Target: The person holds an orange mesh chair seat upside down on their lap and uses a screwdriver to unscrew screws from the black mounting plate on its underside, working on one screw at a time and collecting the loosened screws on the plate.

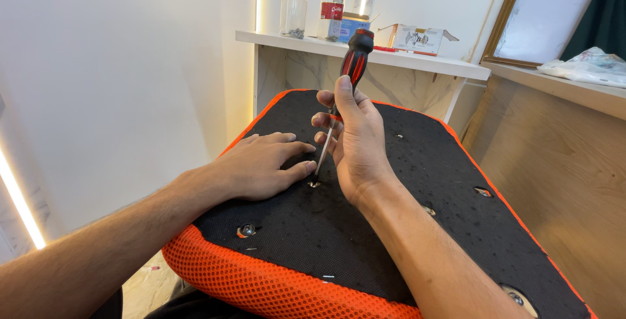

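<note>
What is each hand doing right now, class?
Left hand: open, palm flat on the black seat underside.
Right hand: closed around the screwdriver, tip on the fabric.

- Screwdriver (345,91): glossy black-and-red plastic handle, bright metal shaft.
- Seat cushion (404,228): matt black rough cloth underside, orange open mesh edging.
- Bolt (246,230): shiny metal.
- Shelf (391,58): smooth white.

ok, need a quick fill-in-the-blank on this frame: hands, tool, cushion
1. The right hand holds a red-and-black ____ by its shaft.
2. The left hand lies ____ on the black fabric.
3. The cushion's mesh edge is ____ in colour.
4. Two glass jars stand on the white ____.

Missing: screwdriver; flat; orange; shelf
</note>
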